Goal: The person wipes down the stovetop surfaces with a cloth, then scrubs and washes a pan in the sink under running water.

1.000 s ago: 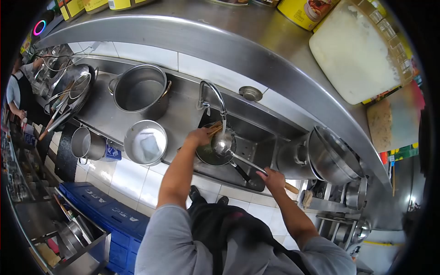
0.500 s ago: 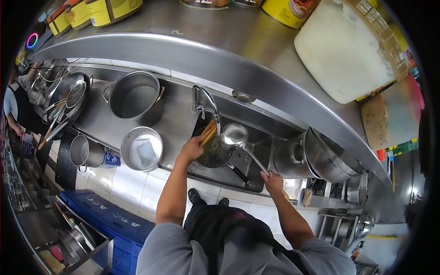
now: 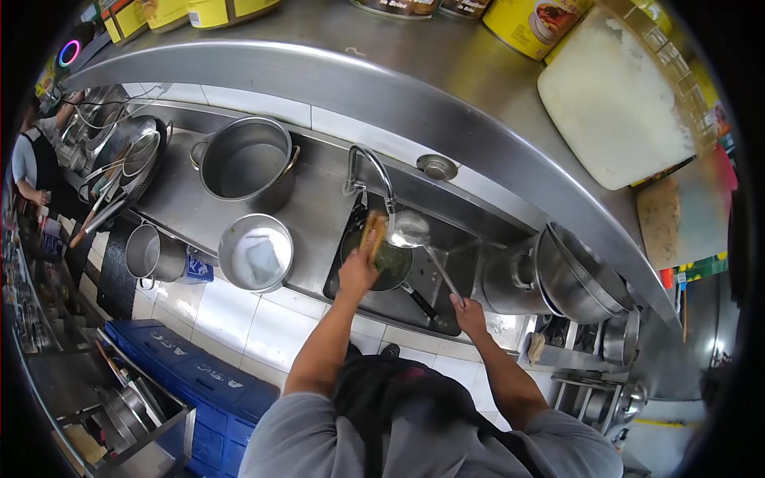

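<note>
Head view shows my left hand [image 3: 358,273] gripping a bamboo brush [image 3: 371,236] over the pan [image 3: 392,269], my right hand [image 3: 468,315] gripping the ladle [image 3: 409,229]. Sink [image 3: 457,259] floor shows between pan and right edge.

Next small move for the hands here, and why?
I'd probably ease the stick bundle slightly right, towards the ladle's bowl. The left hand grips the bundle just left of that bowl, and the right hand holds the ladle with its bowl by the tap, so the shift looks short.
</note>
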A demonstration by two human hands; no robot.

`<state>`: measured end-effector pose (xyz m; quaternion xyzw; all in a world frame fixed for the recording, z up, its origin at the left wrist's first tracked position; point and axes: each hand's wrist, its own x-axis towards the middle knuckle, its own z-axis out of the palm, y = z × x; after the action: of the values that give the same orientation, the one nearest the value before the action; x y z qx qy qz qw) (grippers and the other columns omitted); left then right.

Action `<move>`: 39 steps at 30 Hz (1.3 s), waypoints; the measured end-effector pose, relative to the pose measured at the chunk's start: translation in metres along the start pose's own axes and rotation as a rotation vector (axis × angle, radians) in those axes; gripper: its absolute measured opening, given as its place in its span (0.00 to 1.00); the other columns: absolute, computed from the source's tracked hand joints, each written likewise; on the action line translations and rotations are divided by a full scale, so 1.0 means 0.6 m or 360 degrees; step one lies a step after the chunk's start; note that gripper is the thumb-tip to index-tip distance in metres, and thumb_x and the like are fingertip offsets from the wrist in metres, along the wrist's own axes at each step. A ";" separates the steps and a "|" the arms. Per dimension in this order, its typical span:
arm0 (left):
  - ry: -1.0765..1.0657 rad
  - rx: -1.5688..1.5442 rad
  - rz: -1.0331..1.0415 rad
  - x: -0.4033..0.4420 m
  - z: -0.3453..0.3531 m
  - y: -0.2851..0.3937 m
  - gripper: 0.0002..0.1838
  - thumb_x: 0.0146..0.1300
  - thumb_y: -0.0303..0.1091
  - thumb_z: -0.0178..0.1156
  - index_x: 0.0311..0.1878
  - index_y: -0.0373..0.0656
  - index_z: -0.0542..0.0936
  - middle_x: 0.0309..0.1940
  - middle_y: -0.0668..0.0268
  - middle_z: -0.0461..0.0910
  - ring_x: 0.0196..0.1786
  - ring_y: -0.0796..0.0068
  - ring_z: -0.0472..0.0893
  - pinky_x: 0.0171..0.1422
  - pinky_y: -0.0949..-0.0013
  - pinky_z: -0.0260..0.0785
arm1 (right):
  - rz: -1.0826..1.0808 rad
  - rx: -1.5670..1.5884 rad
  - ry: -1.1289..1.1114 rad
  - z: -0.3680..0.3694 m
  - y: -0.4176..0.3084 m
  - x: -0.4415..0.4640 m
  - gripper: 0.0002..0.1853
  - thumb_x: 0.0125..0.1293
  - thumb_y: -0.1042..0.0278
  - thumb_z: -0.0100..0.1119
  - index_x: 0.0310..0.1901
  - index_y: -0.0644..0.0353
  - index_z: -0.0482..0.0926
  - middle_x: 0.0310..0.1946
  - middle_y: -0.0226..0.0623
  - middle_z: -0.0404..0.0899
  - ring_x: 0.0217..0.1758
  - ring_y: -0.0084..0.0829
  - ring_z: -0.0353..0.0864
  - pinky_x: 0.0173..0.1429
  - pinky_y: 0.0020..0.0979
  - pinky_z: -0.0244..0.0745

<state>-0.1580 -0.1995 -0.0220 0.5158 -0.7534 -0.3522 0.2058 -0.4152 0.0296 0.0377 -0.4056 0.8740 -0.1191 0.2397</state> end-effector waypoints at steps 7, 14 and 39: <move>-0.0135 0.0083 0.0114 -0.016 -0.101 0.102 0.40 0.57 0.29 0.57 0.74 0.75 0.64 0.48 0.52 0.80 0.48 0.45 0.83 0.54 0.47 0.77 | -0.0155 -0.0176 0.0377 -0.023 -0.022 0.000 0.32 0.70 0.36 0.54 0.28 0.64 0.78 0.26 0.56 0.79 0.35 0.60 0.80 0.40 0.52 0.71; -0.0061 0.0221 -0.0020 0.015 -0.106 0.054 0.45 0.54 0.29 0.62 0.75 0.77 0.63 0.48 0.53 0.79 0.46 0.47 0.84 0.51 0.49 0.77 | -0.0108 -0.0591 0.0421 -0.058 -0.040 -0.013 0.30 0.68 0.33 0.54 0.29 0.58 0.78 0.26 0.50 0.82 0.34 0.56 0.82 0.40 0.53 0.76; -0.0758 0.0435 0.0420 0.130 -0.126 0.072 0.30 0.55 0.31 0.57 0.63 0.67 0.80 0.49 0.56 0.85 0.52 0.56 0.84 0.56 0.55 0.76 | -0.0509 -0.0664 0.0724 0.001 0.006 -0.032 0.27 0.55 0.38 0.69 0.24 0.56 0.74 0.21 0.38 0.78 0.27 0.46 0.81 0.30 0.45 0.73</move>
<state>-0.1645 -0.2860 0.0562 0.3394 -0.8813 -0.3289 -0.0038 -0.4066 0.0466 0.0420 -0.5408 0.8359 -0.0612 -0.0710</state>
